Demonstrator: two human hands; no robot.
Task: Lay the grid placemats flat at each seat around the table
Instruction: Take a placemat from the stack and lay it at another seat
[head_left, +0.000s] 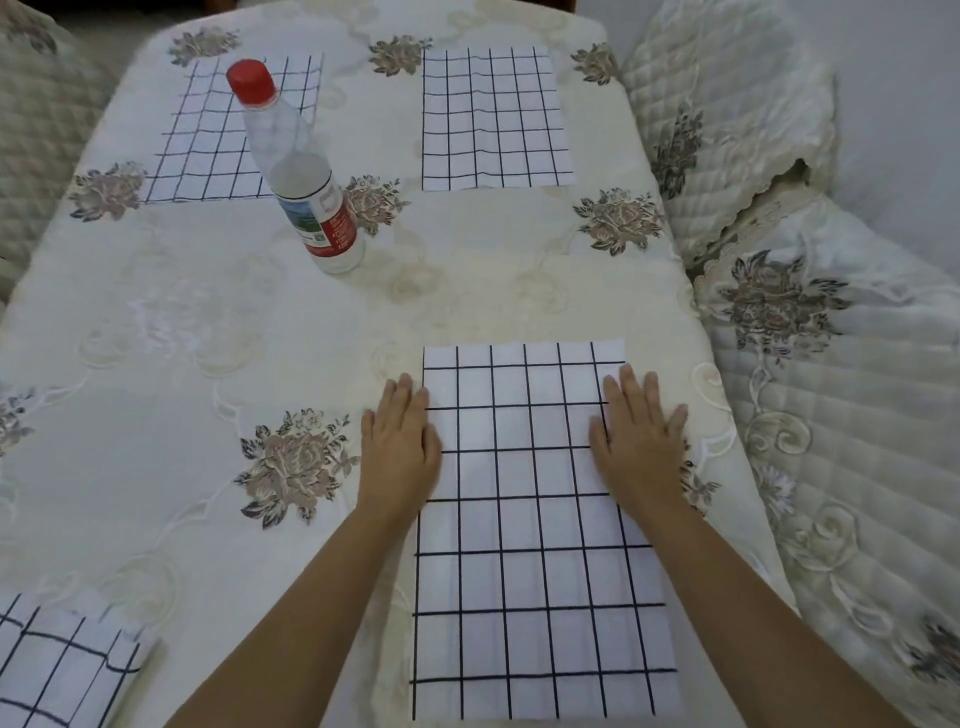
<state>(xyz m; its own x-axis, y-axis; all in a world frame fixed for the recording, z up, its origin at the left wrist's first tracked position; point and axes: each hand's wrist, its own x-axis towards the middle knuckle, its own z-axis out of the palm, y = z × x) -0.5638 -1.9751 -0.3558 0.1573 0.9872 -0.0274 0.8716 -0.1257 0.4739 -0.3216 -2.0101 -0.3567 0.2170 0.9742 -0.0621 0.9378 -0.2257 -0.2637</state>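
White cloth ruled in black squares, the nearest grid placemat (530, 545) lies spread on the bench (208, 322) between two flat palms. The left grip (397, 441) rests open-fingered on its left edge and the right grip (641, 441) on its right edge, neither clasping anything. Well beyond the fingertips lie a far left placemat (208, 150) and a far right placemat (493, 119). A red-capped bottle (298, 171) stands ahead of the left grip, and a rumpled placemat (57, 665) sits far to its left.

The single head-worn wide-angle view looks forward and steeply down, close over the bench (218, 322), taking in its far end.
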